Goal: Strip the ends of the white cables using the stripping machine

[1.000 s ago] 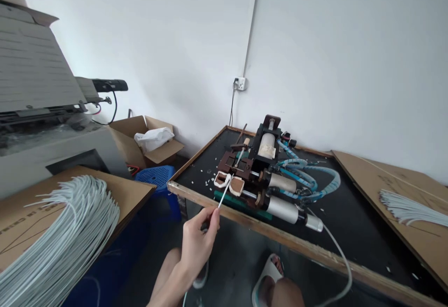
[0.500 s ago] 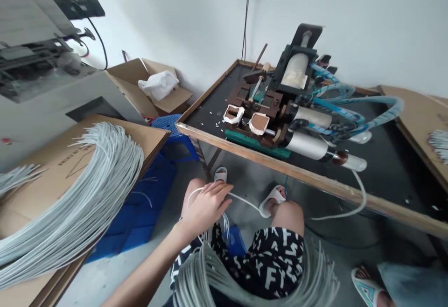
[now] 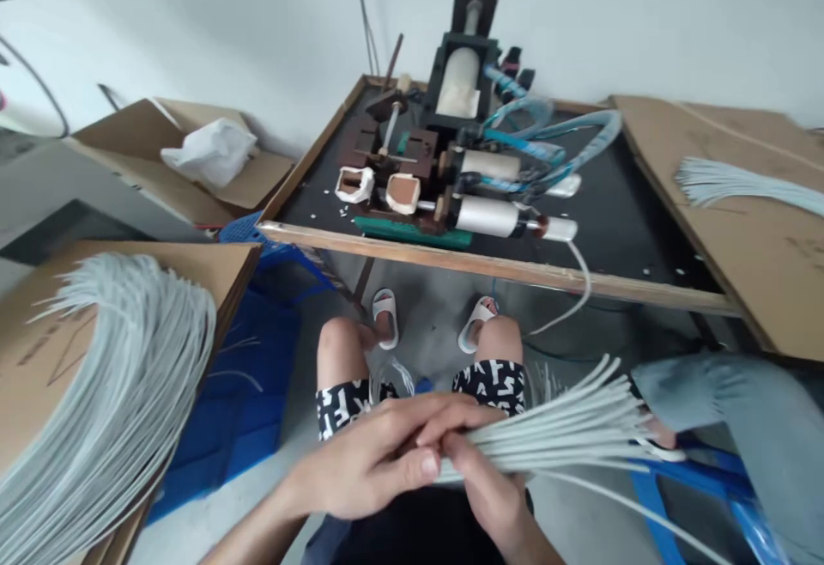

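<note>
Two bare hands, the left hand (image 3: 366, 463) and the right hand (image 3: 481, 474), sit close together above the person's lap, both clamped on a fanned bundle of pale grey insulated wires (image 3: 547, 436). The fingers overlap around the smooth, round strands, whose loose ends spread to the right. One stray wire (image 3: 618, 505) curves away toward a blue plastic stool (image 3: 669, 496), partly covered by grey-blue fabric (image 3: 727, 410). Ahead, past patterned shorts (image 3: 493, 385) and white slippers (image 3: 384, 318), grey floor (image 3: 425, 325) separates the knees from the straight wooden edge (image 3: 489, 266) of a black worktable. On that table stands a pneumatic machine (image 3: 451, 153) with silver cylinders and spiral-wrapped blue hoses. To the left, a large curved mass of similar wires (image 3: 109, 376) lies over a cardboard sheet (image 3: 39, 307); to the right, a thinner bunch of wires (image 3: 727, 183) rests on another cardboard sheet (image 3: 740, 264).
</note>
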A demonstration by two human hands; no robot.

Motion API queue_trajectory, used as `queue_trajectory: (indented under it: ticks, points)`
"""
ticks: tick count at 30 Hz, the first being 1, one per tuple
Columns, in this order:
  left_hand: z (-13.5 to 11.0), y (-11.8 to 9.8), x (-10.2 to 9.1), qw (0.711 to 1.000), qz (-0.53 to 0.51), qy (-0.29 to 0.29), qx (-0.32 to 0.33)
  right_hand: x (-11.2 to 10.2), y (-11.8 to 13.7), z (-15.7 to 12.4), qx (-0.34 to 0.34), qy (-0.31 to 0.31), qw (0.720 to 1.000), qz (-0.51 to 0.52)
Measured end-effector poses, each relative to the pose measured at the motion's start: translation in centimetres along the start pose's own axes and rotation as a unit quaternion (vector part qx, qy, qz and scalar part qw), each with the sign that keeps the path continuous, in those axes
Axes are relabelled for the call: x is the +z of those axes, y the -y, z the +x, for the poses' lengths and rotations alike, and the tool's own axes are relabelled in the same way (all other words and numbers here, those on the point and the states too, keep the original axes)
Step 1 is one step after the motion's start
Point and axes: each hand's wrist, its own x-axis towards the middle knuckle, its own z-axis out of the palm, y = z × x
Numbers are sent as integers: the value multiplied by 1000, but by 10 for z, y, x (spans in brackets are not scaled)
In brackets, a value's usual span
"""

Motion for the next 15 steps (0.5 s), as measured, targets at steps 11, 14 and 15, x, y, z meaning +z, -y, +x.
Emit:
queue_trajectory:
  ticks: [11, 14, 15]
  points:
    - [-10, 56, 10, 923, 220, -315, 20, 59, -2, 28, -109, -161, 964, 180]
    - [-13, 61, 14, 904, 170, -392, -11, 75, -8, 28, -74, -218, 967, 109]
    - [-14, 61, 16, 901, 150, -407, -31, 76, -8, 30, -58, -220, 967, 118]
